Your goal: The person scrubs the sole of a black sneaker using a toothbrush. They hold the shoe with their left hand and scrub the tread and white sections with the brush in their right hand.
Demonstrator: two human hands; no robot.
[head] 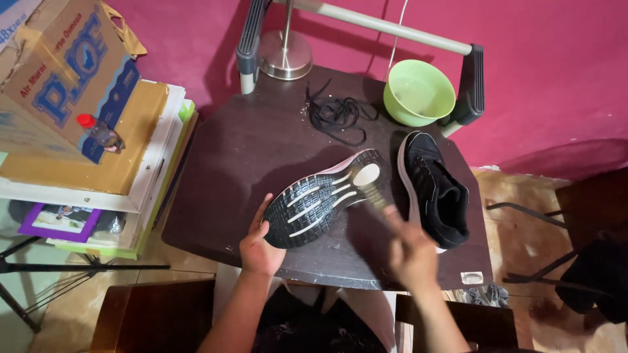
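Observation:
My left hand grips the toe end of a black sneaker turned sole up, its black and white tread facing me. My right hand is blurred and closed on a small brush whose bristles touch the sole near the heel. A second black sneaker with a white sole edge lies on its side just right of the first, on the dark table.
A green bowl holding water stands at the table's back right, black laces lie in a heap beside it, and a metal lamp base is behind. Stacked cardboard boxes and papers stand left. A dark chair is right.

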